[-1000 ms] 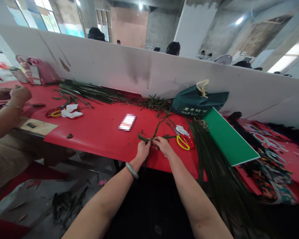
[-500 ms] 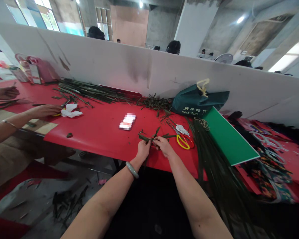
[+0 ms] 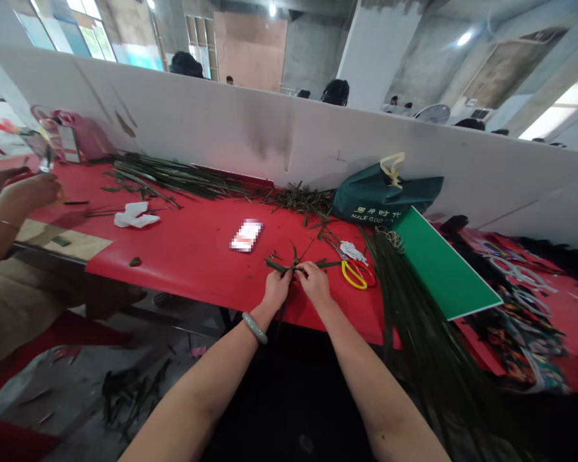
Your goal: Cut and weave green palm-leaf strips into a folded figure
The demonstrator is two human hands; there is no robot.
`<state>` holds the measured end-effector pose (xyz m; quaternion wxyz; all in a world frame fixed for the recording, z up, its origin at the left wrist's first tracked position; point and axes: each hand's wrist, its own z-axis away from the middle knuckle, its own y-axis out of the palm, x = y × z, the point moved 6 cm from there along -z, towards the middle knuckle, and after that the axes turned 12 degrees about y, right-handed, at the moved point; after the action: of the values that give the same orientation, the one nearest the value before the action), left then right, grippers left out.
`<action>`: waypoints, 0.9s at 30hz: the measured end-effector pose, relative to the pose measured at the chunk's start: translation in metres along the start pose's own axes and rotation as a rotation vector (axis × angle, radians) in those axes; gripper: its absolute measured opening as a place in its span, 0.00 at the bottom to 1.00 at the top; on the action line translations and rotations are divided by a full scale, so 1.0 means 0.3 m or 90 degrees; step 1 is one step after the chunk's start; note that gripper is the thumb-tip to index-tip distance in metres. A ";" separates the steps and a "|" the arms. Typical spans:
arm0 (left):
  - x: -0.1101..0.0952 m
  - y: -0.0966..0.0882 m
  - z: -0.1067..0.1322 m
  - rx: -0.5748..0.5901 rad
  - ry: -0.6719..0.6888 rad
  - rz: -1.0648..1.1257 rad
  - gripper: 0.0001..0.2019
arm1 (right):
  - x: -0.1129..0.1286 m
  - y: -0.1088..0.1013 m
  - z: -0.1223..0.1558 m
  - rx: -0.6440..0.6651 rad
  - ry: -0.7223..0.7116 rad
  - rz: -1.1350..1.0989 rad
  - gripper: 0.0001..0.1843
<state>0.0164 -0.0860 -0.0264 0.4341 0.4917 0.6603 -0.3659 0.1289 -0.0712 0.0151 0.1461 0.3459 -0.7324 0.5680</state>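
Observation:
My left hand (image 3: 276, 287) and my right hand (image 3: 314, 283) meet at the near edge of the red table (image 3: 192, 250). Both are closed, pinching narrow green leaf strips (image 3: 289, 263) that cross between the fingertips. A grey-green bangle sits on my left wrist. Yellow-and-red scissors (image 3: 356, 272) lie just right of my right hand, beside a scrap of white paper. A thick bundle of long dark green leaves (image 3: 414, 333) hangs over the table edge to the right.
A blurred card (image 3: 246, 235) lies mid-table. A dark green bag (image 3: 380, 196) and a green board (image 3: 438, 266) sit at the right. Long leaves (image 3: 173, 174) lie along the white partition. At the left, another person's hand (image 3: 29, 189) holds scissors up. White tissue (image 3: 135, 215) lies nearby.
My hands have drawn closer together and the strips between them have shifted. The person at the left took scissors from beside the white tissue and lifted them.

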 end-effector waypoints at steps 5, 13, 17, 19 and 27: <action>-0.016 -0.003 0.001 0.003 0.000 -0.024 0.13 | -0.013 0.007 -0.008 0.022 0.034 -0.041 0.07; -0.028 0.002 0.005 0.004 0.006 -0.021 0.12 | -0.067 0.074 -0.006 0.241 0.295 -0.406 0.07; -0.013 0.001 0.005 -0.002 -0.009 0.005 0.12 | -0.060 0.058 -0.007 0.165 0.243 -0.390 0.07; -0.007 -0.001 0.004 -0.011 -0.011 0.017 0.12 | -0.050 0.044 -0.008 0.110 0.172 -0.326 0.08; -0.006 -0.005 0.004 -0.019 -0.017 0.005 0.12 | -0.029 0.015 -0.004 0.042 0.065 -0.132 0.06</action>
<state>0.0156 -0.0882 -0.0250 0.4516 0.4831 0.6579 -0.3604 0.1319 -0.0665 0.0069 0.2301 0.3952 -0.6652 0.5903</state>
